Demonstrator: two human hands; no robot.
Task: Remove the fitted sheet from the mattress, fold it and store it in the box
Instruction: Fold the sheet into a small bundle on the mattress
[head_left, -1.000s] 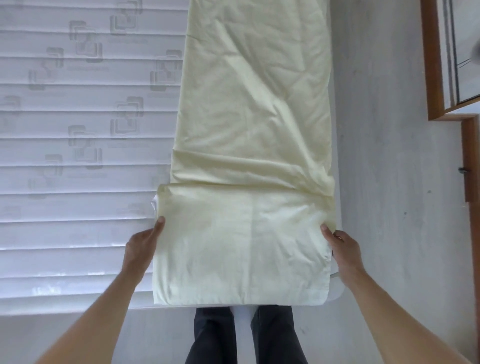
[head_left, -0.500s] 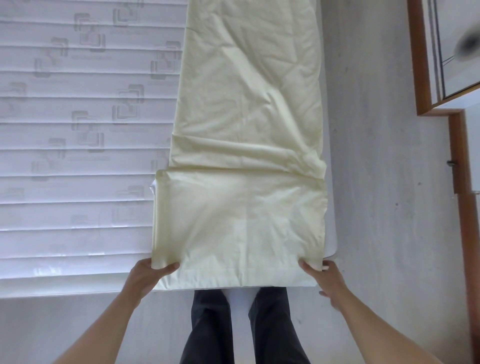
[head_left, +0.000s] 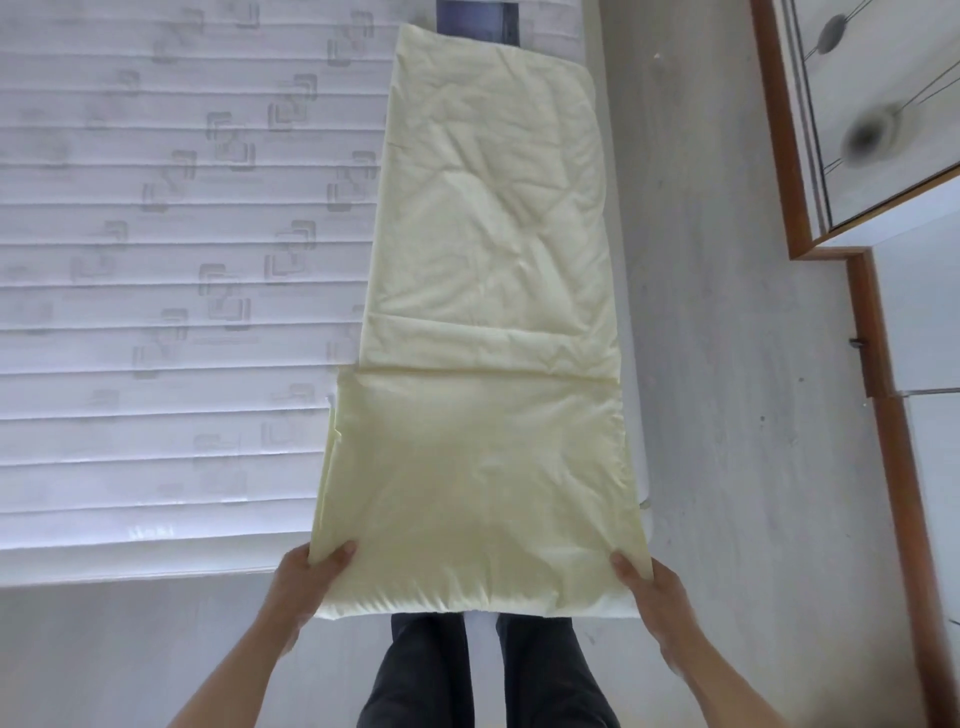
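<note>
Two hands holding a folded pale yellow sheet (head_left: 483, 322) on a mattress (head_left: 156, 260).
Left hand (head_left: 306, 582) and right hand (head_left: 654, 592) each pinch a near corner.

No legible text, numbers or brand names. The white quilted mattress (head_left: 156, 260), beyond and left of the hands, carries only repeated grey interlocking-square emblems; any lettering beneath them is too blurred to read.

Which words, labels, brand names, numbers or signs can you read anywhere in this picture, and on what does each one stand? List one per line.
No readable text anywhere.
mattress: quilted interlocking-square motifs with a faint line beneath each, perhaps lettering, too blurred to read.
fitted sheet: plain pale yellow, no label visible; the left hand and right hand hold its near corners.
</note>
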